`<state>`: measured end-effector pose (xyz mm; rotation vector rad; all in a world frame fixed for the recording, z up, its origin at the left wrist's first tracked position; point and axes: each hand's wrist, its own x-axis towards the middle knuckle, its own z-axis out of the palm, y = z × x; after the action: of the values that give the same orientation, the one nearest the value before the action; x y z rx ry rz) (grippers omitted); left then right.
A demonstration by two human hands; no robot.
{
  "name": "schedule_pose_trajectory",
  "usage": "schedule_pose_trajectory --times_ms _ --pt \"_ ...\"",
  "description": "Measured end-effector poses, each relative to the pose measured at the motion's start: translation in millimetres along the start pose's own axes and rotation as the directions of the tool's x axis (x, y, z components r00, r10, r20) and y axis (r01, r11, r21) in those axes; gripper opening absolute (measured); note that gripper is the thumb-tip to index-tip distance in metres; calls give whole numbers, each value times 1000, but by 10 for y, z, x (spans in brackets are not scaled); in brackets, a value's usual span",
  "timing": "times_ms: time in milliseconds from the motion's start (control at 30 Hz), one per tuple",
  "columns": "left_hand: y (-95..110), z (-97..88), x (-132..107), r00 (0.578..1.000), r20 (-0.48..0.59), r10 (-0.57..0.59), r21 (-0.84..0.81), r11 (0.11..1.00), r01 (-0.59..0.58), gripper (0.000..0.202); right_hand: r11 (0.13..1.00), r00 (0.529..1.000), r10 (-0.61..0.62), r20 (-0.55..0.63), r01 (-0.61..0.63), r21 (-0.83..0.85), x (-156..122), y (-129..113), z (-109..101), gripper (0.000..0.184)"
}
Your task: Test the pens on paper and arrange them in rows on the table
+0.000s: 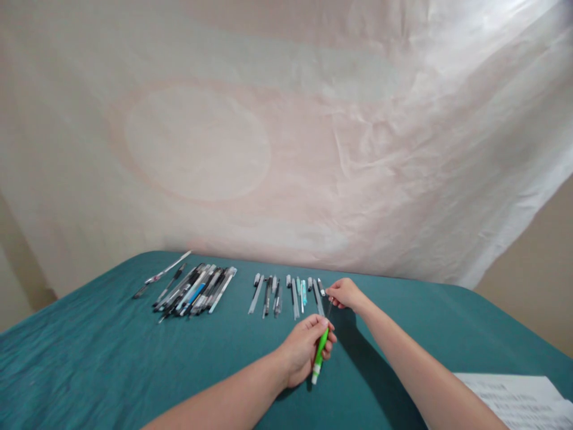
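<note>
My left hand [303,351] is closed around a green pen barrel [319,356] with a white end, held just above the teal tablecloth [111,358]. Just beyond it, my right hand [345,294] pinches a thin refill [330,308] that runs down toward the green barrel's top. The right hand sits at the right end of a row of pen parts [286,294] laid side by side. Farther left lies a pile of several assembled pens [194,289].
A printed white sheet [514,399] lies at the table's near right corner. A pale cloth backdrop [286,131] hangs behind the table's far edge. One pen [163,275] lies apart at the pile's left.
</note>
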<state>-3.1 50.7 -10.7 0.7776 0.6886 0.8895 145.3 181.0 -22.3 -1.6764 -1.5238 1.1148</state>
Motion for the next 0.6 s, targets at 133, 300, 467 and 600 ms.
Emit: schedule_pose_trajectory --times_ms 133,300,467,600 --pt "-6 -2 3 1000 7 -1 -15 1000 1 22 1000 1000 4 22 -3 -6 -29 -5 -27 21" --pt "-21 -23 22 1000 8 12 -70 997 -11 19 999 995 -28 92 25 40 -239 -65 -156 17" --pt "-18 -31 34 1000 -29 6 -111 994 -9 15 956 923 -123 365 11 294 -683 -168 -239 25" --pt "-11 -9 33 1000 -28 2 -109 994 -5 15 928 873 -179 454 -3 371 -936 -194 -152 26"
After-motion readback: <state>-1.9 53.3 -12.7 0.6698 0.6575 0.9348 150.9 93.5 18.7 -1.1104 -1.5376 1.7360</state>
